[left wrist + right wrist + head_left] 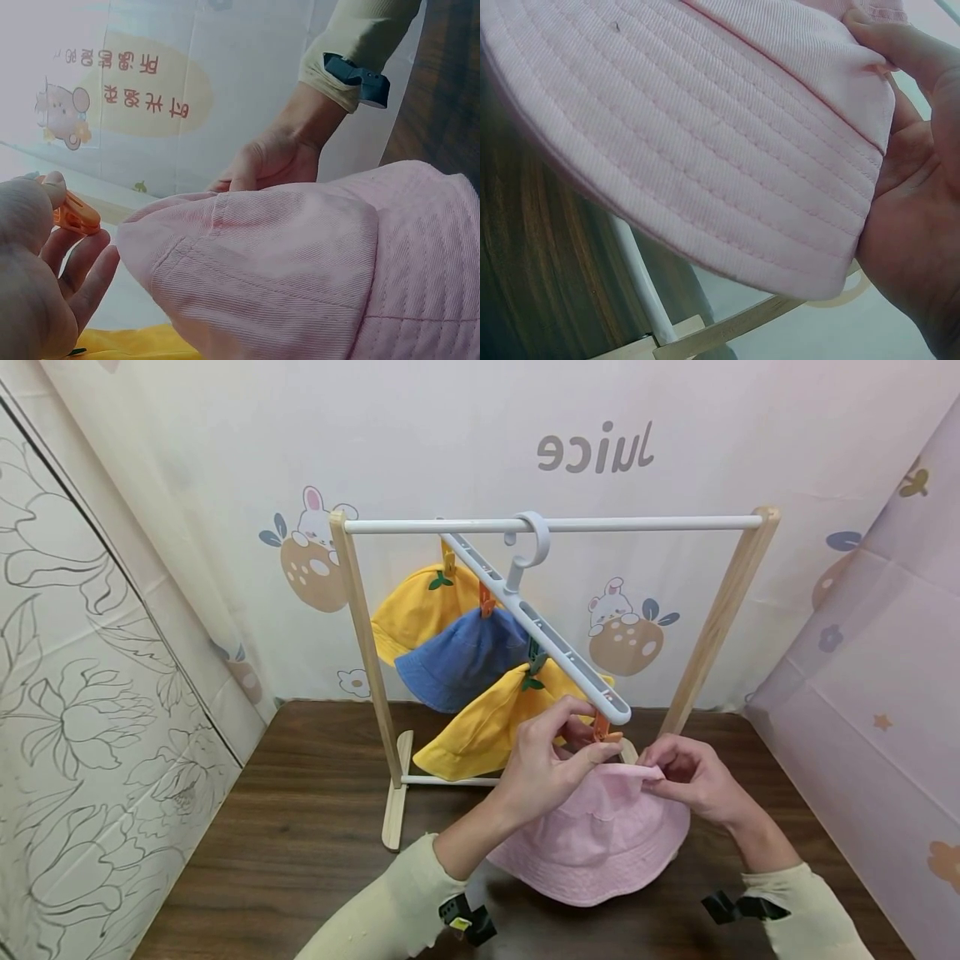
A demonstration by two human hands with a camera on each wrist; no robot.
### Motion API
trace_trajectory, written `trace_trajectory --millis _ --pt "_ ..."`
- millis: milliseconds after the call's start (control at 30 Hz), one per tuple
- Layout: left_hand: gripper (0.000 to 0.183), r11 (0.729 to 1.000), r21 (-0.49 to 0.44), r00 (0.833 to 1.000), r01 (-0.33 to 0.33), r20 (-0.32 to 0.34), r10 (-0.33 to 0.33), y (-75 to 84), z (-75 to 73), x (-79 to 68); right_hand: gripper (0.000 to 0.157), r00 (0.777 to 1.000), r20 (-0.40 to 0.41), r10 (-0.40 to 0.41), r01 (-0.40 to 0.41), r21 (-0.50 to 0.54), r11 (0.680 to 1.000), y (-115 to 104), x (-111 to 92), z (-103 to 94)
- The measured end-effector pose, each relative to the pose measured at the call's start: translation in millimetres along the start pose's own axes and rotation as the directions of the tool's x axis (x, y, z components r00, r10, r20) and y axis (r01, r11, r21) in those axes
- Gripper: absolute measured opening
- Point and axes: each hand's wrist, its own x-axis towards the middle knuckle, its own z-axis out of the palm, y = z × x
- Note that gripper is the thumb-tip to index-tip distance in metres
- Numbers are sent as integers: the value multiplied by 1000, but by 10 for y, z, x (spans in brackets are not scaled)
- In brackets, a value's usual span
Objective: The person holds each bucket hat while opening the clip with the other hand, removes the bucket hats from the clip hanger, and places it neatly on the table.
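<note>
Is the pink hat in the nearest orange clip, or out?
Out: the left wrist view shows the pink hat apart from the orange clip.

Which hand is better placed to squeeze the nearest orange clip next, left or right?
Probably the left hand: it pinches the orange plastic clip at the near end of the long grey plastic hanger, while the right hand grips the pink fabric bucket hat.

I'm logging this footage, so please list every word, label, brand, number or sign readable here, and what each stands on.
"Juice": mirrored, grey, on the back wall cloth.
"时光" and "所": mirrored, reddish, on the pale wall cloth in the left wrist view; their neighbouring characters are too blurred to read surely.
Yellow mark on the left wrist's black strap: too small to read.
Pink hat: no lettering visible.
</note>
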Motion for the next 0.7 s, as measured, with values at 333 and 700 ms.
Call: trace_trajectory --millis 333,700 --pt "32 1000 0 1000 3 -7 -3 -8 6 -8 59 1000 -16 -6 6 -12 1000 -44 -11 5" --pt "36 999 -54 1000 7 -14 -8 6 31 -5 60 999 -34 16 -17 -20 1000 -69 -24 -5"
